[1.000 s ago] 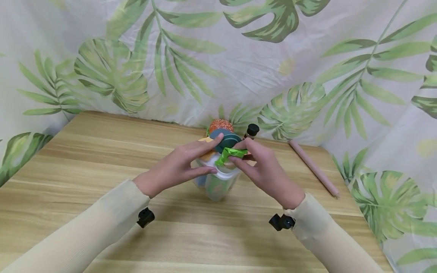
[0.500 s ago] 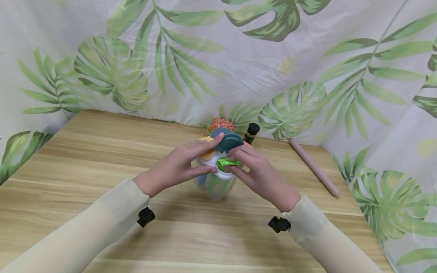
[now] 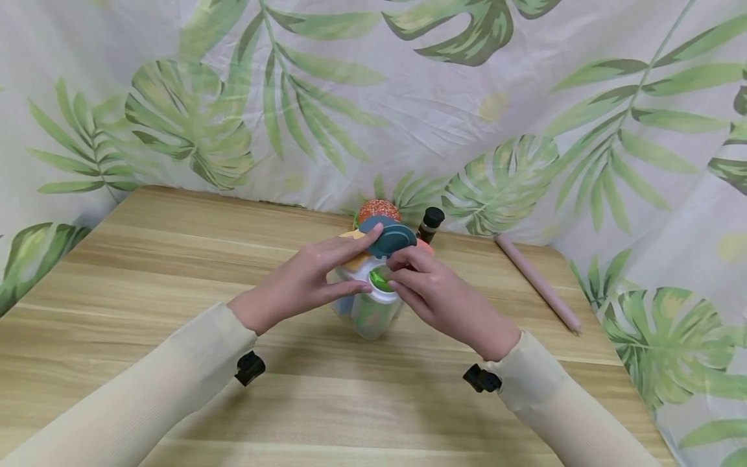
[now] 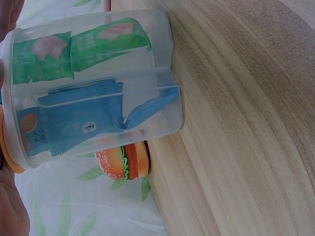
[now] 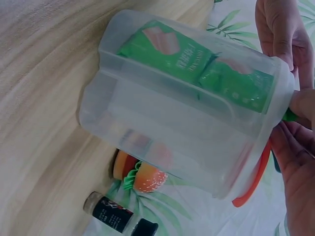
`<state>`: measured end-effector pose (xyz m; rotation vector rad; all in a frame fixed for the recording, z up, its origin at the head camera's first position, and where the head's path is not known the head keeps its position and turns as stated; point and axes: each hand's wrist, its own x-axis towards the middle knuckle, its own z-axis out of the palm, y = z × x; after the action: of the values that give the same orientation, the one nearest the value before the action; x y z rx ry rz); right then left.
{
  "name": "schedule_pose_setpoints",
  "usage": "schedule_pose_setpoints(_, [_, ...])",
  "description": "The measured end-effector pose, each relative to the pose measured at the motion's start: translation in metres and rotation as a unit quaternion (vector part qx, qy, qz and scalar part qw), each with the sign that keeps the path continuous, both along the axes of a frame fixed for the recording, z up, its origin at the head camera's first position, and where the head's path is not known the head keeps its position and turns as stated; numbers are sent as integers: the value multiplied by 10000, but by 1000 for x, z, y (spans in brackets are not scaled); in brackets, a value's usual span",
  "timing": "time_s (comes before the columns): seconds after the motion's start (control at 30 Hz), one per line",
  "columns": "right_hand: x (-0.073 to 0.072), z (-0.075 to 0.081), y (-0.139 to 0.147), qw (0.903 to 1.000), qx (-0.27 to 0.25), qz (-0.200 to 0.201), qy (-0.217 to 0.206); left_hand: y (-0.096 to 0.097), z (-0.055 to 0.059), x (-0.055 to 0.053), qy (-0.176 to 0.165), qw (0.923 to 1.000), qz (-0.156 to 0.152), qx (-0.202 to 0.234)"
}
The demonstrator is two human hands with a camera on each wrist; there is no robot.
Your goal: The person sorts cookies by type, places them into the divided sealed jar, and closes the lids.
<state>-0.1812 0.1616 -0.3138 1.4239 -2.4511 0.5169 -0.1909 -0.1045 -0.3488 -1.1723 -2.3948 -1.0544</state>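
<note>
A clear, lobed storage container [image 3: 373, 318] with a white rim stands upright on the table. Through its wall I see green snack packets [image 4: 108, 44] in one compartment and blue packets [image 4: 78, 115] in another. Its dark teal flip lid [image 3: 392, 240] is raised. My left hand [image 3: 309, 272] spans the top, with straight fingers touching the raised lid and the thumb at the rim. My right hand [image 3: 446, 295] has its fingertips at the compartment's mouth, pinching a green packet [image 3: 379, 280] partly inside it. The packet's lower part is hidden in the head view.
An orange-yellow lid [image 3: 355, 261] and a coral lid [image 5: 253, 179] belong to the other compartments. Behind stand a toy burger [image 3: 379, 209] and a black-capped bottle [image 3: 430, 224]. A pink rod [image 3: 538, 283] lies at the table's right.
My right hand has lowered the green packet from above the mouth into the compartment; less of it shows now. My left hand and the raised lid have hardly moved.
</note>
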Motion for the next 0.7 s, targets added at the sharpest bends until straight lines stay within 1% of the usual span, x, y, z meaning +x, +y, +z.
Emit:
schedule_pose_setpoints(0.2, [-1, 3, -1, 9994, 329, 47, -89, 0, 1, 1, -23, 10000, 43, -11])
schedule_pose_setpoints(0.33, [-2, 2, -2, 9985, 508, 134, -182, 0, 1, 1, -49, 10000, 15, 0])
schedule_pose_setpoints(0.43, [-2, 0, -1, 9981, 543, 173, -249, 0, 1, 1, -29, 10000, 12, 0])
schedule_pose_setpoints(0.57, [-2, -2, 1, 9987, 352, 288, -214, 1, 1, 1, 18, 10000, 31, 10])
schedule_pose_setpoints(0.63, [-3, -3, 2, 9990, 91, 395, -165, 1, 1, 0, 29, 10000, 22, 22])
schedule_pose_setpoints(0.7, [-3, -4, 5, 9982, -310, 498, -150, 1, 1, 1, 25, 10000, 16, 24])
